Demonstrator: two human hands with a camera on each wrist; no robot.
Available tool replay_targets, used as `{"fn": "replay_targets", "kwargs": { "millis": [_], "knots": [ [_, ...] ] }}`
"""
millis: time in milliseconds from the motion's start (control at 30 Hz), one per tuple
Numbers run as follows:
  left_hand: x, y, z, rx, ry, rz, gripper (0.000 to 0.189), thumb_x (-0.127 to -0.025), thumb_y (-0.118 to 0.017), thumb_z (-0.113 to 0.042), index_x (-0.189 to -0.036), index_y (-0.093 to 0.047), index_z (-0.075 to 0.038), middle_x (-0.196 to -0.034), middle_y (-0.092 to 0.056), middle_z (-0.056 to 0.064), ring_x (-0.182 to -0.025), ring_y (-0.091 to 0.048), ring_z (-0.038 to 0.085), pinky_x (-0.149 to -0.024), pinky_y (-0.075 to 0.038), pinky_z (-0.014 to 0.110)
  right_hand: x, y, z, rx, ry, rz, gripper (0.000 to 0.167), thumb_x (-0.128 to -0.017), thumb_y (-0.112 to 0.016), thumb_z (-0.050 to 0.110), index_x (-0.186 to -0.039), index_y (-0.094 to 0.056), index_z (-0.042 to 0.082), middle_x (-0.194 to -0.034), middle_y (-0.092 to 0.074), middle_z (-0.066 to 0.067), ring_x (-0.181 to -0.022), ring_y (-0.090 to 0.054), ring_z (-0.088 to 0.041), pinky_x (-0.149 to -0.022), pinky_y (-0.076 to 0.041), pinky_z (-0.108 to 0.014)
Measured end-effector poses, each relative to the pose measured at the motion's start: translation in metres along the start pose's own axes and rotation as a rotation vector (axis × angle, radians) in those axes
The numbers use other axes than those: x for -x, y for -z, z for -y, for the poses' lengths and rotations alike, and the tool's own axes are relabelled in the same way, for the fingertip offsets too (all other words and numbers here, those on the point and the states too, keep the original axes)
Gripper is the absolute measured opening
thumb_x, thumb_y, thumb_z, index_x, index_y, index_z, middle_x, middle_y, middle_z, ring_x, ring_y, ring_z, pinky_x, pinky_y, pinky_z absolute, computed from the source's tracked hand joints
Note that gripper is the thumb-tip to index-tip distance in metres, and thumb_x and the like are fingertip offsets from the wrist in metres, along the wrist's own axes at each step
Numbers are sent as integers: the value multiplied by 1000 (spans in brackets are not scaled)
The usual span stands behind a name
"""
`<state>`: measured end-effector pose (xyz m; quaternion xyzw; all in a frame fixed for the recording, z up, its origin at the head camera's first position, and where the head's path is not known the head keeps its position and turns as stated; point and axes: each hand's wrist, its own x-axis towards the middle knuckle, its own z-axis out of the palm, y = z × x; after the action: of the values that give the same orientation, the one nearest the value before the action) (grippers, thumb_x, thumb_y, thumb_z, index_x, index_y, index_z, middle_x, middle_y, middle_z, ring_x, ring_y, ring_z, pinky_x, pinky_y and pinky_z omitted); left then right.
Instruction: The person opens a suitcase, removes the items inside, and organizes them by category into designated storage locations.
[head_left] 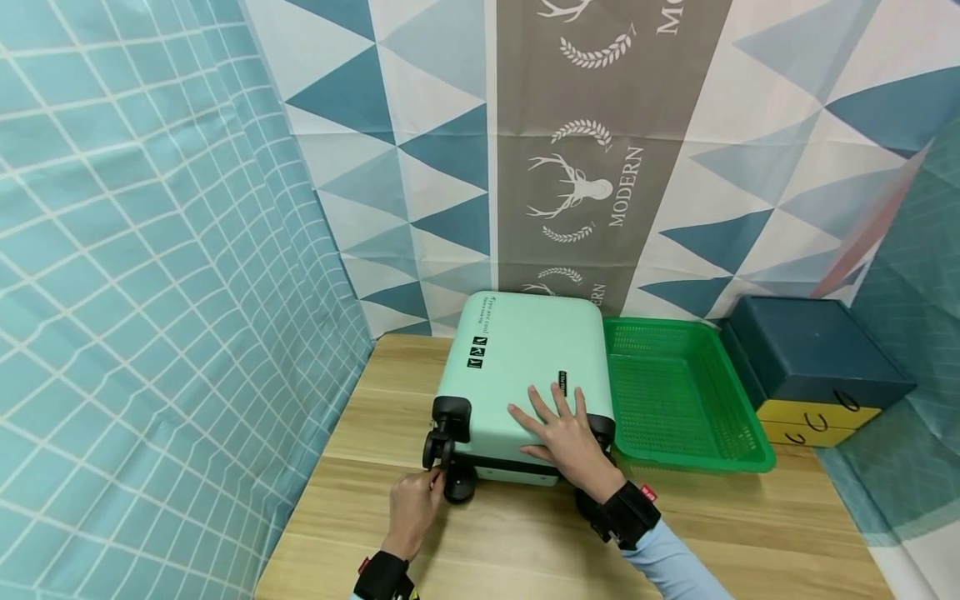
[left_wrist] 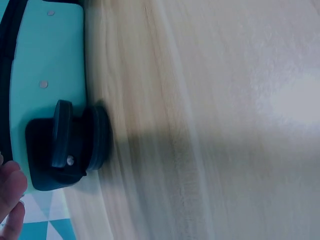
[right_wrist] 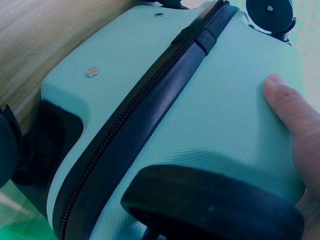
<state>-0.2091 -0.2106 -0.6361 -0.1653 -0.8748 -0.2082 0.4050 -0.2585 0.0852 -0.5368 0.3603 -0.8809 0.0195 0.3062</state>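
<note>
A mint-green hard-shell suitcase point(head_left: 528, 350) lies flat on the wooden table, its wheeled end toward me. My right hand point(head_left: 568, 442) rests on top of the shell near that end, fingers spread; in the right wrist view its thumb point(right_wrist: 287, 102) lies along the green surface. At the near left corner, beside a black wheel point(head_left: 459, 483), my left hand point(head_left: 415, 504) has curled fingers pinching at the zipper; the pull itself is hidden. Its fingertips point(left_wrist: 12, 187) show at the left edge of the left wrist view. The black zipper point(right_wrist: 135, 102) runs along the suitcase's end.
A green plastic basket point(head_left: 750, 446) stands against the suitcase's right side. Further right are stacked boxes, dark blue point(head_left: 821, 342) above and yellow point(head_left: 817, 417) below. Patterned cloth point(head_left: 420, 167) hangs behind the table, and teal checked cloth point(head_left: 150, 333) along its left.
</note>
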Motion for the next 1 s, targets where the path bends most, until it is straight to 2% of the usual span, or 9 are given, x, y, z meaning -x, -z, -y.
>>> {"fn": "replay_targets", "kwargs": {
  "millis": [167,300,433,567,800,1000],
  "knots": [
    [-4,2,7,-2,24,-13,13,-66,-79,-4,-62,-68,-7,-50,-57,2,-38,-50,17,-35,-34,31,0,0,-1,4,3,-5,72,-78,-77,50,-143,-56,26,-142,-52,-18,-126,-48,-51,-96,-33,-73],
    [-10,3,17,-6,71,20,24,-64,-78,2,-57,-59,-10,-47,-53,0,-38,-43,11,-35,-31,27,1,-1,-2,-5,0,-10,72,-78,-77,49,-143,-56,25,-143,-53,-15,-126,-47,-50,-97,-32,-73],
    [-16,2,27,1,94,66,17,-67,-79,7,-66,-69,-7,-55,-62,3,-42,-49,10,-38,-37,25,2,0,-3,-20,3,-5,71,-81,-75,49,-145,-54,26,-145,-51,-13,-128,-45,-50,-99,-30,-73],
    [-22,1,34,15,101,80,10,-73,-81,4,-80,-77,-2,-62,-68,8,-44,-55,12,-41,-40,26,2,1,-3,-30,5,11,71,-83,-73,49,-146,-52,27,-146,-50,-12,-131,-43,-50,-100,-28,-73],
    [-38,0,41,29,127,124,4,-81,-81,-5,-83,-78,-2,-63,-68,7,-42,-52,11,-39,-35,23,2,5,-3,-85,-18,36,69,-84,-74,45,-146,-52,26,-148,-49,-10,-134,-39,-49,-104,-22,-72],
    [-50,-4,48,24,172,191,5,-85,-79,-8,-83,-79,-4,-65,-69,7,-44,-54,12,-41,-39,27,2,6,-3,-120,-31,93,67,-86,-72,45,-147,-50,29,-150,-46,-7,-136,-36,-49,-106,-19,-72]
  ]
}}
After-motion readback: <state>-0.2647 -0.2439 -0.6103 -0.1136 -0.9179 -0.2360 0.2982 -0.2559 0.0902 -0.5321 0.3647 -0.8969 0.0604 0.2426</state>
